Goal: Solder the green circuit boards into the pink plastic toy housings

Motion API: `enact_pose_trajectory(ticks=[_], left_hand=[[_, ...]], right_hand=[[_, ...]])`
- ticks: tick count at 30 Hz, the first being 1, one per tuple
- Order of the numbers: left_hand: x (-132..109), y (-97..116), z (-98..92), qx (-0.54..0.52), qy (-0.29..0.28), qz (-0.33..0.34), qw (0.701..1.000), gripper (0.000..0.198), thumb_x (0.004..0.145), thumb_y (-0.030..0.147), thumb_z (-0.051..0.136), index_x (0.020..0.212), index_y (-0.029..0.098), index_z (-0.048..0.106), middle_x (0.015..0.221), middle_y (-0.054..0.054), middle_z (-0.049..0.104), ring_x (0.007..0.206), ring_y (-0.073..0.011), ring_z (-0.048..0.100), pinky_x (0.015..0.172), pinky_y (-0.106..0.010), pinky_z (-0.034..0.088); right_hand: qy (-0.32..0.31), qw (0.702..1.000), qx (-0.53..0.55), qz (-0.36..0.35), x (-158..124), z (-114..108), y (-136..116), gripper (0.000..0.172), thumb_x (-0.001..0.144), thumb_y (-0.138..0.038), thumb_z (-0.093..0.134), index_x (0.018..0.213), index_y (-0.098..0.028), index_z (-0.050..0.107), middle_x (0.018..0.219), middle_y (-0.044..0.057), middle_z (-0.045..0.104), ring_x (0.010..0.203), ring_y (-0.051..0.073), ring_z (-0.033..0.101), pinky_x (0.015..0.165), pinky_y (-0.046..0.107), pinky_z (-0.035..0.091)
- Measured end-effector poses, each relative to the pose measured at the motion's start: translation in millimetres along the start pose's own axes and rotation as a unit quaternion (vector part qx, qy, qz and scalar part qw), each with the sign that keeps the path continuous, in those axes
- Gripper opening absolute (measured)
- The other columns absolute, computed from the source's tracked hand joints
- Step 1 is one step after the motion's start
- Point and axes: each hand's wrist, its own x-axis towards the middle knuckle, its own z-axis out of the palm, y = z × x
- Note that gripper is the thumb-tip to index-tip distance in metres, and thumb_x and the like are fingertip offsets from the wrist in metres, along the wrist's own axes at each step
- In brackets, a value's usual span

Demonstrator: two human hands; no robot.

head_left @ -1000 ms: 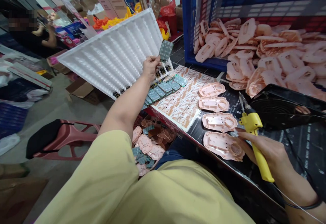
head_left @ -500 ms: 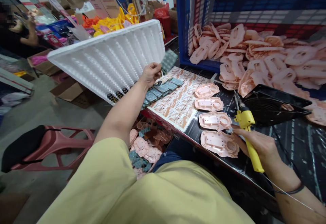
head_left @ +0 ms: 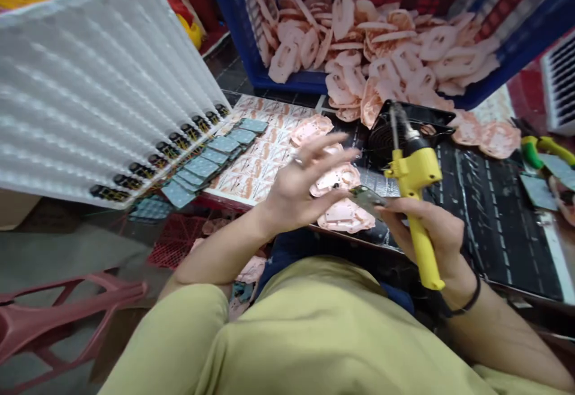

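My right hand [head_left: 431,227] is closed round a yellow soldering iron [head_left: 415,203] with its tip pointing up, just above the table's front edge. A small grey circuit board [head_left: 367,196] sits at the fingertips of that hand. My left hand [head_left: 305,188] hovers beside the board with its fingers spread and slightly blurred; whether it touches the board is unclear. Under both hands lie pink plastic shells [head_left: 345,220] in a row on the black table [head_left: 494,215].
A large white ribbed tray [head_left: 112,77] leans at the left, with a row of grey circuit boards [head_left: 215,155] below it. A blue crate [head_left: 238,35] of pink shells stands behind. A black fan [head_left: 386,137] and a red stool [head_left: 67,311] are near.
My left hand came back from the white tray with the small board to the right hand. The right hand lifted the soldering iron upright. The camera swung right and down.
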Motion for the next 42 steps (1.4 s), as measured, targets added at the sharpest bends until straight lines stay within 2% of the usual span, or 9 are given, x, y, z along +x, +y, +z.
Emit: enact_pose_trajectory(ticks=[3, 8, 15, 21, 25, 30, 34, 38, 42], left_hand=[[-8, -9, 6.1, -0.061, 0.054, -0.073, 0.994, 0.037, 0.085, 0.057, 0.066, 0.106, 0.027, 0.076, 0.118, -0.007, 0.072, 0.108, -0.0228, 0.068, 0.096, -0.035, 0.053], [-17, -1, 29.9, -0.182, -0.087, -0.137, 0.97, 0.041, 0.085, 0.06, 0.065, 0.096, 0.024, 0.08, 0.107, -0.008, 0.077, 0.109, -0.0245, 0.07, 0.1, -0.037, 0.053], [-27, 7, 59.9, -0.405, 0.016, -0.263, 0.876, 0.04, 0.061, 0.055, 0.088, 0.075, 0.021, 0.072, 0.076, -0.003, 0.077, 0.078, -0.0209, 0.076, 0.08, -0.034, 0.06], [-35, 11, 64.4, -0.449, 0.019, -0.282, 0.848, 0.038, 0.058, 0.053, 0.091, 0.071, 0.021, 0.073, 0.075, -0.002, 0.077, 0.083, -0.023, 0.076, 0.092, -0.041, 0.059], [-41, 18, 66.0, -0.43, 0.025, -0.272, 0.86, 0.04, 0.059, 0.056, 0.089, 0.071, 0.022, 0.073, 0.075, -0.002, 0.077, 0.084, -0.0223, 0.076, 0.092, -0.04, 0.059], [-41, 15, 47.5, -0.351, 0.069, -0.256, 0.898, 0.045, 0.067, 0.062, 0.081, 0.075, 0.022, 0.064, 0.065, 0.003, 0.067, 0.065, -0.0155, 0.07, 0.068, -0.032, 0.061], [-29, 5, 26.5, -0.276, 0.096, -0.236, 0.927, 0.038, 0.084, 0.058, 0.069, 0.079, 0.021, 0.061, 0.068, 0.003, 0.06, 0.052, -0.0073, 0.058, 0.049, -0.022, 0.048], [-18, -6, 20.8, -0.2, -0.006, -0.193, 0.961, 0.043, 0.079, 0.058, 0.073, 0.081, 0.016, 0.066, 0.065, 0.001, 0.061, 0.047, -0.0058, 0.051, 0.046, -0.02, 0.041], [-16, -13, 23.1, 0.018, -0.165, -0.089, 0.982, 0.018, 0.083, 0.031, 0.071, 0.09, 0.014, 0.071, 0.073, -0.002, 0.07, 0.063, -0.0111, 0.062, 0.06, -0.022, 0.046]], right_hand=[[0.055, 0.996, -0.012, 0.063, -23, -7, -7, 0.026, 0.081, -0.009, 0.075, 0.098, -0.022, 0.061, 0.087, -0.001, 0.073, 0.069, 0.015, 0.07, 0.065, 0.022, 0.059], [0.047, 0.997, 0.009, 0.065, -40, -10, -19, 0.028, 0.082, -0.008, 0.074, 0.101, -0.025, 0.062, 0.09, 0.0, 0.074, 0.069, 0.017, 0.071, 0.063, 0.026, 0.062], [0.04, 0.998, 0.005, 0.047, -50, -3, -24, 0.032, 0.079, -0.006, 0.076, 0.102, -0.024, 0.062, 0.086, -0.002, 0.074, 0.069, 0.015, 0.071, 0.066, 0.022, 0.061], [0.043, 0.998, 0.007, 0.048, -54, 2, -31, 0.029, 0.08, -0.006, 0.076, 0.1, -0.021, 0.06, 0.085, 0.0, 0.073, 0.068, 0.014, 0.071, 0.065, 0.021, 0.06], [0.053, 0.997, 0.014, 0.045, -54, 5, -36, 0.031, 0.08, -0.005, 0.076, 0.102, -0.022, 0.061, 0.086, 0.0, 0.074, 0.066, 0.013, 0.07, 0.065, 0.021, 0.06], [0.027, 0.993, 0.108, 0.037, -58, -2, -25, 0.035, 0.084, -0.022, 0.077, 0.113, -0.021, 0.059, 0.103, 0.008, 0.073, 0.089, 0.021, 0.073, 0.079, 0.032, 0.062], [-0.012, 0.996, 0.056, 0.072, -64, 2, -2, 0.046, 0.084, -0.017, 0.076, 0.123, -0.022, 0.053, 0.122, 0.011, 0.067, 0.108, 0.023, 0.068, 0.092, 0.036, 0.059], [-0.062, 0.998, 0.013, 0.025, -72, 18, 13, 0.04, 0.086, -0.013, 0.072, 0.121, -0.021, 0.054, 0.122, 0.011, 0.067, 0.112, 0.022, 0.066, 0.101, 0.04, 0.054], [-0.067, 0.997, 0.039, 0.025, -78, 24, 7, 0.038, 0.086, -0.01, 0.07, 0.12, -0.02, 0.057, 0.121, 0.012, 0.067, 0.11, 0.023, 0.067, 0.098, 0.039, 0.056]])
